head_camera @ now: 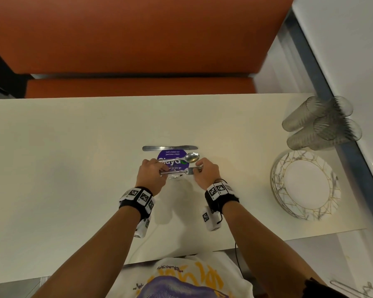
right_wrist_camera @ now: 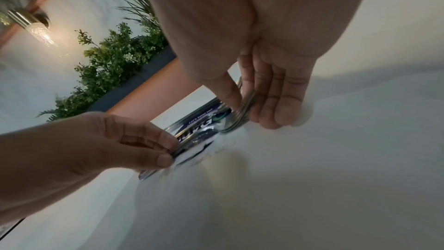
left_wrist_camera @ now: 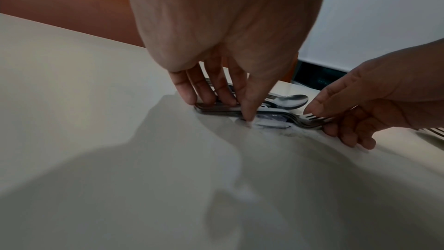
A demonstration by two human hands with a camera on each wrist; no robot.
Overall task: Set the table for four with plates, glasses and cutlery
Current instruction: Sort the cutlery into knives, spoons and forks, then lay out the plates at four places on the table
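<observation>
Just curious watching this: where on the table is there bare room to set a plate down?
The table's whole left side is bare, from the cutlery bundle to the far edge. It is crowded on the right: stacked plates, glasses.

An orange bench [head_camera: 138, 35], purple sticker [head_camera: 172, 154] (table-mounted), leafy plants [right_wrist_camera: 115, 64].

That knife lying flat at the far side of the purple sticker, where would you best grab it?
Probably by the handle, its left end. The knife lies flat and crosswise on the table, untouched, so come from above and pinch the handle's long edges; the blade tapers to the right.
</observation>
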